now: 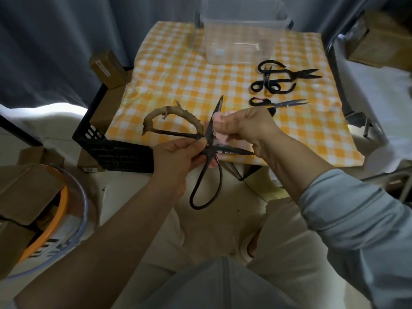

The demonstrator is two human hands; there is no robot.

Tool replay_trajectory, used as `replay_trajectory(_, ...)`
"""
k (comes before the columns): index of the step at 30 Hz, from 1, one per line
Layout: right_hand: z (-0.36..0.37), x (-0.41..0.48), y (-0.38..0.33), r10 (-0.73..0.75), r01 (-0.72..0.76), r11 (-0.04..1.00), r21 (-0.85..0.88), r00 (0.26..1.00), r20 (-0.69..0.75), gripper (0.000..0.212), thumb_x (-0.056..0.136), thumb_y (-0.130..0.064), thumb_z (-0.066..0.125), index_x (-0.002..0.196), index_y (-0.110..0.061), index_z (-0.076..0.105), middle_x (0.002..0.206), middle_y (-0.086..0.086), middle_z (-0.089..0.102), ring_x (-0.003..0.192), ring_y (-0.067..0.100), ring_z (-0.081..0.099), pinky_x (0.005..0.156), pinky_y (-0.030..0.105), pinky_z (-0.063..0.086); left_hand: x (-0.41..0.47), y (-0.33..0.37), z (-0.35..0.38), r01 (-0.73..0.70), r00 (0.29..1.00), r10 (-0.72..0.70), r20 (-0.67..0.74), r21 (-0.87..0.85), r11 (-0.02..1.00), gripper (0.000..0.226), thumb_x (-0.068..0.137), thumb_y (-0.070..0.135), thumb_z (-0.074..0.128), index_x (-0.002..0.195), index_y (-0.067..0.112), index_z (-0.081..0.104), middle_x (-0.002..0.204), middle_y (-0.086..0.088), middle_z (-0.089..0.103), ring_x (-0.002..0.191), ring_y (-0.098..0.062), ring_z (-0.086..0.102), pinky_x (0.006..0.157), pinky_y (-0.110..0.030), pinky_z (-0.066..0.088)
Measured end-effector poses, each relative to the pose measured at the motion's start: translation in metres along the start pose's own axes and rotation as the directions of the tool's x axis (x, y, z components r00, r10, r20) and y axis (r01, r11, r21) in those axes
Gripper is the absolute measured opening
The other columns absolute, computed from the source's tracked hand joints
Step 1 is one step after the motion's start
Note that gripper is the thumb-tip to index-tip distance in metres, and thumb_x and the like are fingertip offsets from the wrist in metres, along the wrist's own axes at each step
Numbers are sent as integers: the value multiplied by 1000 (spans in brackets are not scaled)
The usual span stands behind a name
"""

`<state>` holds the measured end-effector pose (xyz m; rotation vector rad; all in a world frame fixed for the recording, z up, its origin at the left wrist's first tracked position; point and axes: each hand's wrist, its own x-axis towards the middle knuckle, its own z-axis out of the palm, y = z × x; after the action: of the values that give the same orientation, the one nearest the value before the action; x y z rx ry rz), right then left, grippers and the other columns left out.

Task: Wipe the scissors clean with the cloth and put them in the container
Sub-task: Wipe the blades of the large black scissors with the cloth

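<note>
Scissors in hand: You held a large pair of black scissors (210,132) in the air over the near edge of the table (189,74), opened into a wide cross.
Left hand: Your left hand (178,152) pinched the scissors just beside the pivot, fingers curled round the metal.
Right hand: Your right hand (245,127) gripped a pink cloth (218,121) and pressed it against the blade that pointed up and away from you.
Axes: The other blade ran out to the right beneath your right wrist. A cord-wrapped handle loop arched to the left, and a bare loop hung down towards your lap.
Container: A clear plastic container (214,47) stood at the far edge of the table, straight ahead and well apart from both hands.
Nearer hand: Judging by position, your right hand lay slightly closer to the container, but your left hand carried the scissors.
Waiting scissors: A heap of small scissors (278,79) and one further pair (281,103) lay on the right of the table.
Hidden or unclear: Your fingers covered the pivot. Most of the cloth was bunched inside your right hand. How clean the blades were could not be judged. The container's contents were hard to make out through its walls.
</note>
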<state>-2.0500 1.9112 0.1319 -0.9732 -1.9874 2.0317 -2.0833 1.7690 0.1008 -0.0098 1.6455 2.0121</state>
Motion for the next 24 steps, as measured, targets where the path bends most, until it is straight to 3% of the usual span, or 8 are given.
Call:
replay_trajectory(3, 8, -5, 6, -29, 33, 997, -68, 998, 46, 35, 78, 9, 67, 104, 27, 52, 89, 32, 65, 56, 21, 49, 58, 9, 43, 4, -2, -5, 21, 999, -21, -33, -11, 1000, 12, 85, 1, 63, 75, 5, 67, 59, 2, 69, 56, -8, 66, 57, -17, 54)
replay_trajectory(4, 11, -7, 7, -33, 38, 996, -82, 998, 55, 37, 81, 9, 64, 106, 29, 47, 89, 33, 63, 58, 25, 45, 60, 10, 41, 6, -2, -6, 16, 999, -16, -34, -5, 1000, 13, 86, 1, 63, 75, 6, 67, 59, 2, 69, 56, -8, 67, 57, -17, 54)
replay_trajectory(7, 7, 3, 8, -6, 6, 1000, -20, 1000, 15, 27, 78, 5, 70, 92, 25, 59, 43, 3, 60, 43, 9, 51, 52, 12, 48, 3, -5, -6, -4, 1000, 4, 15, 35, 999, 13, 86, 0, 61, 74, 3, 67, 59, 0, 69, 55, -10, 67, 54, -17, 53)
replay_trajectory(10, 4, 6, 10, 18, -18, 1000, 2, 1000, 4, 19, 71, 5, 76, 84, 16, 66, 46, 2, 62, 41, 9, 58, 45, 18, 51, -1, -8, -6, 22, 1000, -22, 19, 11, 1000, 12, 86, -1, 62, 75, 0, 68, 61, -4, 70, 56, -14, 67, 53, -20, 53)
replay_trajectory(14, 8, 0, 16, 22, -12, 995, -103, 995, 99, 19, 71, 7, 75, 87, 12, 67, 53, -2, 65, 49, 0, 60, 57, 13, 52, 5, -7, -9, 29, 999, -30, -24, -19, 999, 10, 85, 0, 63, 76, 2, 67, 61, -3, 70, 57, -14, 68, 56, -21, 55)
replay_trajectory(18, 4, 9, 14, 67, -68, 996, 49, 997, 26, 13, 69, 4, 78, 69, 3, 65, 50, 2, 65, 43, 9, 62, 46, 19, 52, 0, -9, -7, 35, 999, -35, 21, 1, 999, 13, 86, -2, 61, 74, 0, 67, 61, -4, 69, 55, -15, 67, 51, -20, 52)
replay_trajectory(22, 8, 0, 19, 87, -83, 995, -51, 993, 75, 18, 66, 5, 79, 64, -4, 63, 47, -6, 63, 44, 1, 59, 46, 12, 47, 1, -8, -11, 13, 999, -14, 35, 30, 999, 14, 86, -2, 61, 73, -1, 67, 59, -7, 69, 52, -17, 66, 49, -20, 52)
replay_trajectory(24, 8, 4, 17, 101, -103, 994, 43, 994, 51, 17, 66, 4, 79, 64, -2, 63, 48, -1, 64, 45, 8, 61, 45, 16, 50, 2, -10, -10, 11, 999, -13, 30, 59, 998, 11, 85, -2, 62, 75, -1, 68, 60, -5, 69, 53, -15, 66, 50, -19, 52)
